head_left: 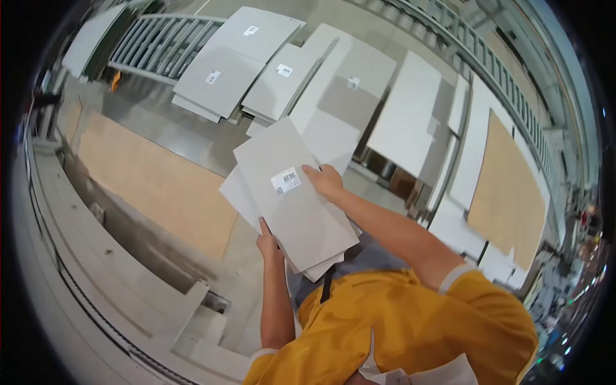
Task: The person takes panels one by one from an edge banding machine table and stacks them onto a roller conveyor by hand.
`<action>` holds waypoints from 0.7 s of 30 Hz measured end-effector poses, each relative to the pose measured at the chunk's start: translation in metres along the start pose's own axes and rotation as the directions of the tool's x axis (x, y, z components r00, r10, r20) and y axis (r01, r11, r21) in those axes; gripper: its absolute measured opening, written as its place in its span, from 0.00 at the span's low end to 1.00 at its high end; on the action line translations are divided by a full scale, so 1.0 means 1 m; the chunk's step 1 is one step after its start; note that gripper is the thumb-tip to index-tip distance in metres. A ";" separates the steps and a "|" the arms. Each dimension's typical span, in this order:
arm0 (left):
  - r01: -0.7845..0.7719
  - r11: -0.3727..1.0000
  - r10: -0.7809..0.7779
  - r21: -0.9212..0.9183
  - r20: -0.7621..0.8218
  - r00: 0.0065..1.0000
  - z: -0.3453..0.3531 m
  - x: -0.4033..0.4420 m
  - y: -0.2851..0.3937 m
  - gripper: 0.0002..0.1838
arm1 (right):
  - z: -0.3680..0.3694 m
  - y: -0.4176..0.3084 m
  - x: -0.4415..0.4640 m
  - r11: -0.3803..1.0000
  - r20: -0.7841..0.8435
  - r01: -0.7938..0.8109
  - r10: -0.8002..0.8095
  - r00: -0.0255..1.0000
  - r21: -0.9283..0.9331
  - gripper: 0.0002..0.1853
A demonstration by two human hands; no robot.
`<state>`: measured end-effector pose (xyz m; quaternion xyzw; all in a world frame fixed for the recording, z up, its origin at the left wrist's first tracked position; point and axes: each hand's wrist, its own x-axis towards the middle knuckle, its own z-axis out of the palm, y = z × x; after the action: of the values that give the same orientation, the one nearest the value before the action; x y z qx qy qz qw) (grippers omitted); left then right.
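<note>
A small stack of light grey flat panels (301, 221) is tilted in front of my body, its pieces slightly fanned out. On the top panel sits a white printed label (286, 181) with a code on it. My left hand (267, 244) grips the stack's left edge, fingers mostly hidden beneath. Along the right edge, my right hand (326, 181) is closed on the panels with the thumb on top. The lower end of the stack is close to my waist.
Labelled grey panels (234, 64) lie in piles on a roller conveyor (163, 48) ahead. More white panels (410, 109) lie to the right, near a brown board (510, 192). Another brown board (154, 179) is at left, beside a machine frame (83, 250). A railing (494, 77) runs behind.
</note>
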<state>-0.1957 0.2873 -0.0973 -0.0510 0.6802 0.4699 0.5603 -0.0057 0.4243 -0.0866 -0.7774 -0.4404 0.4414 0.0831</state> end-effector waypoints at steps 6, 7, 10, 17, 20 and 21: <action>-0.024 0.995 0.045 0.093 -0.231 0.972 0.101 0.097 -0.072 0.36 | -0.041 -0.001 0.165 0.942 -0.151 0.139 -0.192 0.970 -0.306 0.41; -0.024 0.990 0.062 0.139 -0.275 0.960 0.126 0.111 -0.075 0.37 | -0.061 -0.017 0.194 0.939 -0.191 0.141 -0.209 0.959 -0.315 0.41; 0.046 0.987 0.011 0.154 -0.349 0.937 0.168 0.158 -0.111 0.39 | -0.106 -0.029 0.291 0.840 -0.139 0.210 -0.318 0.938 -0.500 0.40; -0.128 0.987 0.156 0.095 -0.424 0.892 0.206 0.222 -0.180 0.41 | -0.131 0.013 0.380 0.988 -0.226 -0.004 -0.032 0.974 -0.153 0.45; 0.125 0.968 -0.013 0.218 -0.451 0.892 0.214 0.235 -0.175 0.42 | -0.135 -0.002 0.401 0.994 -0.177 -0.068 0.053 0.983 -0.081 0.46; 0.057 0.947 0.112 0.317 -0.491 0.864 0.219 0.247 -0.184 0.43 | -0.138 -0.007 0.406 0.993 -0.170 -0.073 0.056 0.984 -0.092 0.46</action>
<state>-0.0202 0.4515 -0.3892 -0.0697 0.8703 0.3313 0.3577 0.1851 0.7724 -0.2494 -0.8287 -0.4275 0.3549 0.0672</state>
